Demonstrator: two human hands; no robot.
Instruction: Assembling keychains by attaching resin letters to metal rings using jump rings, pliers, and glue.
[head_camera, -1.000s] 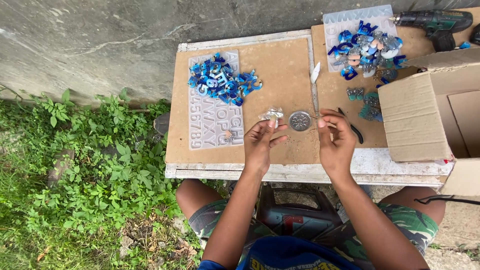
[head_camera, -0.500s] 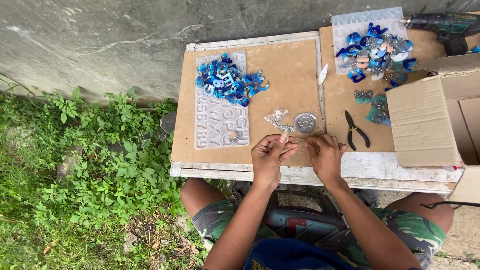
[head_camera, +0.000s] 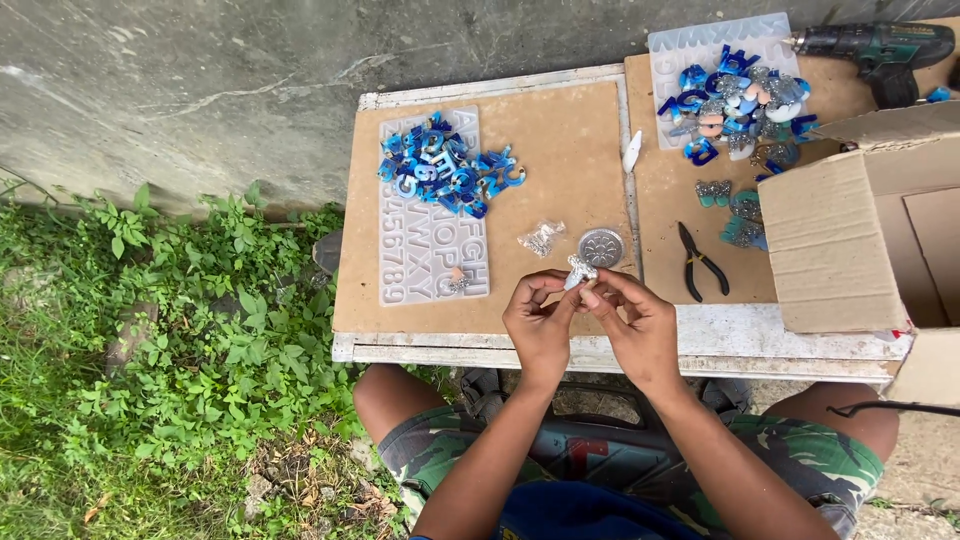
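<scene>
pinching small silvery piece (head_camera: 580, 270) with both hands' fingers (head_camera: 596, 296) | blue letters (head_camera: 445, 165) heaped on clear mould tray (head_camera: 432, 262)

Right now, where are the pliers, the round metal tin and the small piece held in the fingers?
pliers (head_camera: 701, 262): head view, on the pivot where the handles meet.
round metal tin (head_camera: 601, 247): head view, middle of its top.
small piece (head_camera: 579, 270): head view, part showing above the fingertips.
</scene>
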